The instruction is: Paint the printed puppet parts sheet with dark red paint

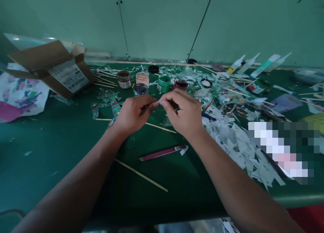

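Note:
My left hand [133, 113] and my right hand [183, 113] meet above the middle of the green table [50, 145], fingers pinched together on a tiny pale piece [157, 102] between the fingertips. What it is I cannot make out. Under the hands lie a thin wooden stick [159, 127] and a patterned paper cut-out [107, 103]. A pink strip [162, 153] lies nearer to me, and another long stick [141, 175] crosses the table below it.
Several small paint jars [164, 83] stand behind the hands. An open cardboard box [54, 68] sits at the back left by a colourful printed sheet [20, 98]. A heap of white paper scraps [238, 138] covers the right side, with glue tubes [249, 63] behind it.

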A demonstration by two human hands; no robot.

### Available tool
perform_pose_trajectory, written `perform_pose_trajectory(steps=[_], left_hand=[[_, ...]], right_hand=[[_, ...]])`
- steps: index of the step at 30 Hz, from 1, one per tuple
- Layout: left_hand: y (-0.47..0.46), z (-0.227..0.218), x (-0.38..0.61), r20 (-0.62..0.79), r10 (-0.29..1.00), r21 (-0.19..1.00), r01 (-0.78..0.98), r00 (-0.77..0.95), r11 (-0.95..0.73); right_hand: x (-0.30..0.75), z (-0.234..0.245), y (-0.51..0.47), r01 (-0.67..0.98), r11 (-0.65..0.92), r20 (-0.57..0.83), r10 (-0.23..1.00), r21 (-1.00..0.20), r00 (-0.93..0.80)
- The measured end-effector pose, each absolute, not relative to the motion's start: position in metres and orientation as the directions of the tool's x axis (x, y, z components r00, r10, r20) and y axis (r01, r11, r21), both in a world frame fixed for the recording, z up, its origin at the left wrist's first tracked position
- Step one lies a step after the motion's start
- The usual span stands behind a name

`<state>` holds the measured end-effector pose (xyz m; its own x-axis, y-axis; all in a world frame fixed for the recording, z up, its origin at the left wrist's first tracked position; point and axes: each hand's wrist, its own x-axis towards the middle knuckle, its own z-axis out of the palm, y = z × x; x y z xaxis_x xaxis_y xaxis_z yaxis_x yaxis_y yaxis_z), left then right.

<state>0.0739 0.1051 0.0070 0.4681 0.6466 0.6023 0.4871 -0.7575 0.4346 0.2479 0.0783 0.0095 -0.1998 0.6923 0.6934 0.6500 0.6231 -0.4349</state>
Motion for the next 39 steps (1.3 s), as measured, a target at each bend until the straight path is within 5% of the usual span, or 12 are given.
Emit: perform_pose_trajectory(steps=[14, 25, 35, 39], left_hand=[[0.103, 0.003, 0.078, 0.656, 0.648, 0.451, 0.488, 0.386, -0.747], [0.1, 0.009, 0.071, 0.519, 0.757, 0.463, 0.613, 0.397, -0.64], [0.101, 0.009, 0.073, 0.543, 0.721, 0.516, 0.507, 0.43, -0.691], [0.097, 0.007, 0.08, 0.543, 0.745, 0.587, 0.459, 0.387, -0.666]], right_hand=[[0.247, 0.005, 0.081, 0.64, 0.603, 0.706, 0.696, -0.477, -0.13], [0.257, 0.005, 0.084, 0.713, 0.655, 0.761, 0.588, -0.25, -0.274], [0.259, 0.01, 0.084, 0.633, 0.704, 0.729, 0.611, -0.322, -0.308], [0.254, 0.01, 0.083, 0.537, 0.658, 0.683, 0.704, -0.527, -0.192]])
